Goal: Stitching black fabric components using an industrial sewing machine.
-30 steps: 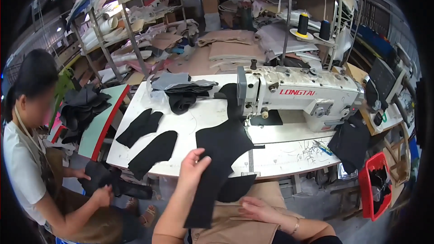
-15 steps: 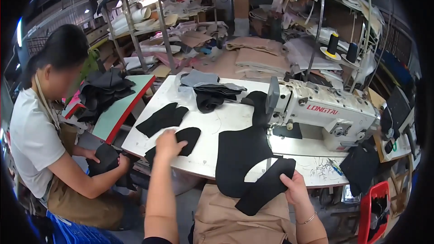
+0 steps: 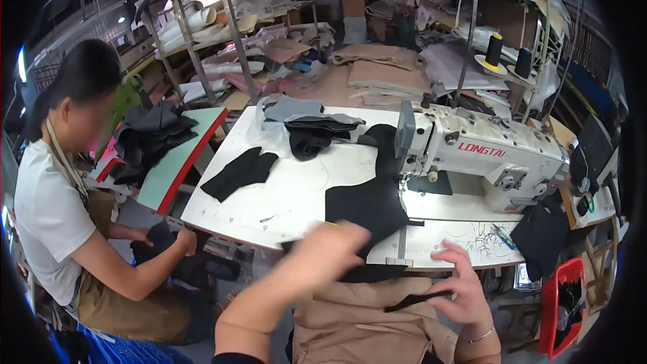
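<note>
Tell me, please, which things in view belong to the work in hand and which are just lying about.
Seemingly in use:
narrow black fabric piece, in the right hand
large black fabric panel
white metal sewing machine

Seemingly lying about:
red openwork plastic basket
stacked flat brown sheets

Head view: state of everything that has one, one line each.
Left hand: blurred; grip unclear
Right hand: pinching black piece
Black piece: held, seen nearly edge-on
Large cloth: spread on table, partly covered by left hand
Left cloth: lying on table
Table: partly covered
Machine: running or stopped, can't tell
Black spool: wound
Basket: loaded
</note>
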A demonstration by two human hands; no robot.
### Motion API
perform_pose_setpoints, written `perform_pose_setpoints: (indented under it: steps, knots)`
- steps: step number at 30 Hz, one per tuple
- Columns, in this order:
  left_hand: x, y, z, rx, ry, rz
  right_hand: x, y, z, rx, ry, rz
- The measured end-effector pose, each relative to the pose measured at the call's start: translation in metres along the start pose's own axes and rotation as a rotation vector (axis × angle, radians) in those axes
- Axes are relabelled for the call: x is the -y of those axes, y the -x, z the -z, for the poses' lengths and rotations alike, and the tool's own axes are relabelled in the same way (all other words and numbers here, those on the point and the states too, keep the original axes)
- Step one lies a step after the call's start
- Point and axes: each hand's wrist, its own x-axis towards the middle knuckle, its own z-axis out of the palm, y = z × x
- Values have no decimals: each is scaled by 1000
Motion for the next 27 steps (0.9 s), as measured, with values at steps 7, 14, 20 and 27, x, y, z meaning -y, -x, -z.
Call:
perform_pose_setpoints:
  steps: [7,14,20,27]
  knots:
    - [2,-45,-22,28,469,-105,-10,5,1,208,336,-45]
    - [271,34,19,-40,-421,1137,-24,52,50,52,135,-275]
    - [319,70,-14,-532,-542,829,-25,30,34,77,-2,-184]
    - [45,-28,-63,-743,-242,-623,-84,49,24,-16,-786,-250]
